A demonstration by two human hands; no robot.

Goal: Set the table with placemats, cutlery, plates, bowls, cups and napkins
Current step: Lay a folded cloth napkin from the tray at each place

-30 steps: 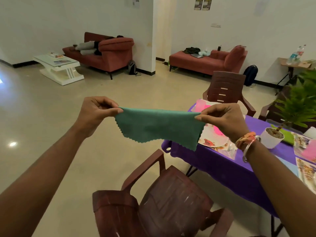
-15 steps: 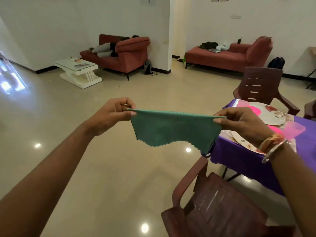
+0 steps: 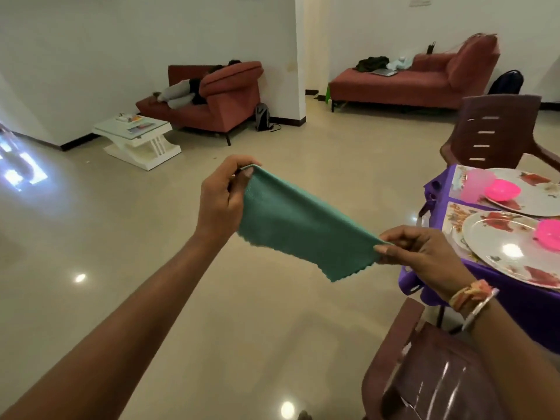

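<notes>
So, napkin [image 3: 303,228]: green cloth, hanging in mid-air over the floor, left of the table [image 3: 515,301] and not touching it; both hands are stretching it out between them
Long axis: running on a slant, from the high end at the left hand [image 3: 221,201] down to the low end at the right hand [image 3: 424,253]; top edge is pulling tight along that line; the zigzag-cut bottom edge is drooping loose underneath
Left hand: pinching the upper corner between thumb and fingertips; it's sitting higher up than the other one
Right hand: pinching the lower corner, thumb against the first fingers; remaining fingers are curling in loosely; bracelets [image 3: 472,298] are riding on that wrist
Table: wearing a purple cloth, poking in from the right; the right hand is hovering near its left edge
Placemats [image 3: 454,218]: two flowery ones are lying side by side on the purple cloth
Plates [image 3: 509,248]: a white flowery one is sitting on each mat
Bowls [image 3: 501,190]: a bright pink one is sitting on each plate
Cup [image 3: 477,184]: pale pink, standing right beside the far bowl; can't tell whether it's on the plate or the mat
Chairs: near chair [image 3: 439,377] is sitting under the right arm; far chair [image 3: 497,128] is standing at the table's far end; both dark brown
</notes>
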